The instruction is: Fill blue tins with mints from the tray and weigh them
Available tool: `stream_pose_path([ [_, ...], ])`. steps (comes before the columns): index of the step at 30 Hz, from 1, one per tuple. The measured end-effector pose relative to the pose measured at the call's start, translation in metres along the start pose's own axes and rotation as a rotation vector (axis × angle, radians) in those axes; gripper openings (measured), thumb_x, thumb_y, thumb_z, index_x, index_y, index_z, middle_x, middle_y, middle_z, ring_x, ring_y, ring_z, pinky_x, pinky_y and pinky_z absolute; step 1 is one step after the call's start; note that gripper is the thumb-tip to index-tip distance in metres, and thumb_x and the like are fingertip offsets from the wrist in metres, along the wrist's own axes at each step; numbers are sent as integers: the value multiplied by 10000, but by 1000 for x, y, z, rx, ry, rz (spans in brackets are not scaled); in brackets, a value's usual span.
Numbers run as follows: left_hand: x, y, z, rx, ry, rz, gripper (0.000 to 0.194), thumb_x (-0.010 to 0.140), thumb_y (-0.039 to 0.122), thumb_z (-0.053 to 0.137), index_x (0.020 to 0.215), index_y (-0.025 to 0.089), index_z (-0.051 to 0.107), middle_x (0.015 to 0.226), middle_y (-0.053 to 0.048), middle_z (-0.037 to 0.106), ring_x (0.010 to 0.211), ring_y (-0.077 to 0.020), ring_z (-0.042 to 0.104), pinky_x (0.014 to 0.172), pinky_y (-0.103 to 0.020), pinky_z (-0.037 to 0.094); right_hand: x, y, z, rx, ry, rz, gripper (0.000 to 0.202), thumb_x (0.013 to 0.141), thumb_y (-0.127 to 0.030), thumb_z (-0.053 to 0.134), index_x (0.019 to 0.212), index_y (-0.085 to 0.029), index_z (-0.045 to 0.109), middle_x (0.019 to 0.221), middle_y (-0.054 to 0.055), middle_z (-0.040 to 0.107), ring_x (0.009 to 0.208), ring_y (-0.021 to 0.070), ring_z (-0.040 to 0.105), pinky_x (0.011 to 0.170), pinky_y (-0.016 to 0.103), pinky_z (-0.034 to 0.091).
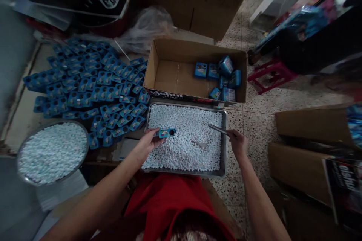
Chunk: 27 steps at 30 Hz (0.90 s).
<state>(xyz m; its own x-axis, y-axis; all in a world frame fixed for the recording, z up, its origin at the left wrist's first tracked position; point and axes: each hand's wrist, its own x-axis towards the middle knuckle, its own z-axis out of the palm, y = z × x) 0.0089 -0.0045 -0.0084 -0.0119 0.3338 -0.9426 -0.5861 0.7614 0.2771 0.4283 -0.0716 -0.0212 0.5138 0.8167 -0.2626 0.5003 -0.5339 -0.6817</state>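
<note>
Tray [224,143] of white pellets [181,156] right up against a red apron [172,203], probably for the shortest reach! Over its left part, a blue container [163,133], gripped by one end in the left hand [147,142], likely so as to leave the dark opening uncovered. Over its right rim, a slim metal tool [218,129] firmly in the right hand [238,144], tip angled inward; contact impossible to tell. Just beyond the tray, a cardboard box [166,75] holding several blue packs [200,69]. Left of the tray, massed containers [87,98], openings showing, presumably handy for grabbing; also left, a brimming round bowl [87,145].
</note>
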Motion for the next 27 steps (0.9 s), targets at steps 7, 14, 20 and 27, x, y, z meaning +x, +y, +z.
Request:
stream_pose_path([
  [7,-3,1,-12,959,-183,522,1006,450,273,1011,1361,279,582,1326,-128,620,1206,-351,642,1007,-492,554,17,-37,175,286,-243,45,321,706,-493,705,804,-198,786,775,65,751,753,232,648,676,309,469],
  [14,19,7,-11,1403,-155,886,449,634,190,897,1062,246,774,1446,-107,569,1309,-354,587,1116,-460,476,1,-46,156,468,-336,163,415,660,-555,748,834,-179,761,682,14,664,570,129,518,533,251,390],
  [20,-1,13,-20,1456,-40,995,425,709,384,882,1104,268,780,1118,-42,762,1015,-267,719,894,-330,545,-20,-85,80,516,-538,164,341,661,-465,845,832,-176,784,609,-17,605,501,85,427,480,229,296],
  [27,-29,1,-9,1581,81,1096,407,731,455,870,1094,291,785,1132,-28,767,996,-270,722,804,-316,519,-34,-150,45,149,-583,-182,165,801,-333,731,829,-190,809,641,13,689,597,151,585,580,265,415],
])
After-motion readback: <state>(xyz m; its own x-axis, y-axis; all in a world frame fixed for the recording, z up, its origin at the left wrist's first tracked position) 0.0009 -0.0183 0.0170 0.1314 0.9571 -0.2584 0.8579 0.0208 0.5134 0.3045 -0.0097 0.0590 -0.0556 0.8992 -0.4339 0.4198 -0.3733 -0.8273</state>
